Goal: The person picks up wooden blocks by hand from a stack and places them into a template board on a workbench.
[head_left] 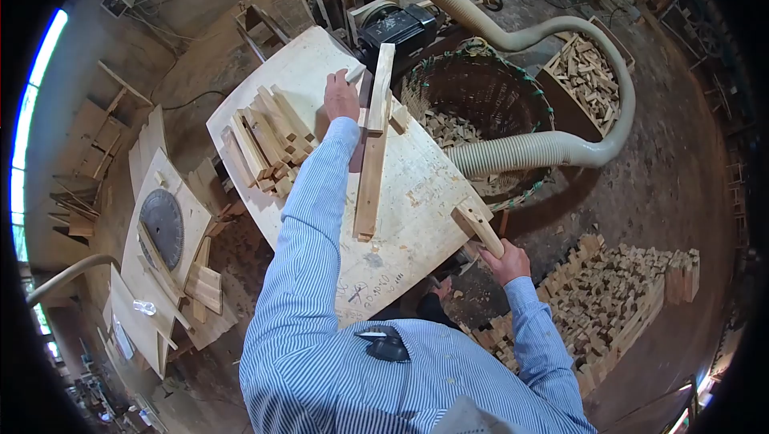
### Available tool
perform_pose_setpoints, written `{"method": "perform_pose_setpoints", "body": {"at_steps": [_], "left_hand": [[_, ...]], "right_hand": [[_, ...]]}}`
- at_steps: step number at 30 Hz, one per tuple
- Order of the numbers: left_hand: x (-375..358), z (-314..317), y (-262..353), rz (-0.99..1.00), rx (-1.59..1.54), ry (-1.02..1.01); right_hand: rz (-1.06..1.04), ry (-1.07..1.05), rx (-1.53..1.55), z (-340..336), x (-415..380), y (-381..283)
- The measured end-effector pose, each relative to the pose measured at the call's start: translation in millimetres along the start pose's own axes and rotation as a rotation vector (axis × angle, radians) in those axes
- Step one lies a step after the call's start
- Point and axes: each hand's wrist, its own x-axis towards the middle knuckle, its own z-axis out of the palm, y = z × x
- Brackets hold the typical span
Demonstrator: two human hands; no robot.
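Wood strip (372, 154): long, pale; our left hand (341, 98) pins it, right hand (506, 262) grips handle (481, 226); plywood table (416, 194), dusty workshop.

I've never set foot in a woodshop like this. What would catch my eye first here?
Probably the fat dust hose looping around a wicker basket of offcuts behind the plywood bench. On the bench, the left hand rests by a long wooden strip beside stacked wood pieces, while the right hand grips a wooden lever at the bench's near edge.

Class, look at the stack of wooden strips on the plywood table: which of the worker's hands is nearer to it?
Left. The left hand rests just right of the stack of wooden strips, against a long board. The right hand grips a wooden handle at the table's near corner, far away.
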Motion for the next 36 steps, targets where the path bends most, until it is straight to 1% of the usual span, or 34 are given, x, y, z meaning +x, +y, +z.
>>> {"method": "perform_pose_setpoints", "body": {"at_steps": [1,3,5,7,8,11,14,17,18,20,24,26,27,29,30,32,33,35,36], "left_hand": [[-2.7,-4.7,-2.4,0.001,0.004,-0.01],[-6.4,-12.3,-7.3,0.189,0.054,-0.179],[-10.4,-15.5,-11.3,0.232,0.011,-0.2],[-15.6,-25.2,-11.6,-0.087,-0.185,-0.213],[-13.8,-28.2,-10.9,-0.094,-0.181,-0.221],[0.0,-19.0,-10.6,-0.22,0.022,-0.369],[5.5,-7.6,0.7,-0.224,0.002,-0.422],[6.5,17.2,-5.2,-0.213,-0.029,-0.417],[7.1,15.5,1.7,-0.212,-0.03,-0.42],[10.3,4.5,20.0,-0.351,-0.082,-0.492],[11.0,9.8,19.8,-0.367,-0.074,-0.458],[15.0,23.9,-0.1,-0.584,-0.321,-0.484],[16.9,23.4,-2.5,-0.582,-0.321,-0.485],[19.8,21.7,-7.5,-0.743,-0.55,-0.514],[20.0,20.6,-11.5,-0.743,-0.549,-0.513],[21.0,20.4,-18.1,-0.649,-0.488,-0.501],[21.1,22.6,-18.8,-0.649,-0.489,-0.5],[18.9,26.4,-22.2,-0.499,-0.358,-0.372],[18.3,30.9,-28.2,-0.503,-0.358,-0.369]], "right_hand": [[0.003,-0.004,-0.002,-3.2,-0.7,-2.6],[0.007,-0.013,-0.005,-7.7,-2.0,-6.4],[0.026,-0.014,0.006,-10.7,-2.4,-8.2],[0.033,-0.014,-0.006,-11.3,-2.0,-8.0],[0.031,-0.011,-0.02,-11.5,-1.9,-8.2],[0.033,-0.015,-0.037,-13.9,-2.5,-11.2],[0.033,-0.018,-0.034,-13.9,-2.9,-10.2],[0.026,-0.009,-0.043,-17.9,-4.9,-14.0],[0.029,-0.009,-0.043,-18.2,-4.9,-13.3],[0.027,-0.016,-0.048,-17.4,-4.5,-11.9],[0.032,-0.017,-0.031,-19.8,-6.5,-14.7],[0.021,-0.015,-0.052,-19.7,-5.7,-14.4],[0.022,-0.014,-0.052,-20.2,-6.0,-14.5],[0.024,-0.025,-0.047,-22.1,-6.3,-15.1],[0.023,-0.025,-0.046,-21.5,-6.4,-14.1],[0.011,-0.019,-0.037,-20.2,-5.5,-12.6],[0.01,-0.018,-0.038,-20.2,-4.8,-12.4],[0.024,-0.031,-0.035,-19.4,-4.8,-11.7],[0.02,-0.033,-0.038,-19.1,-5.0,-11.2]]}}
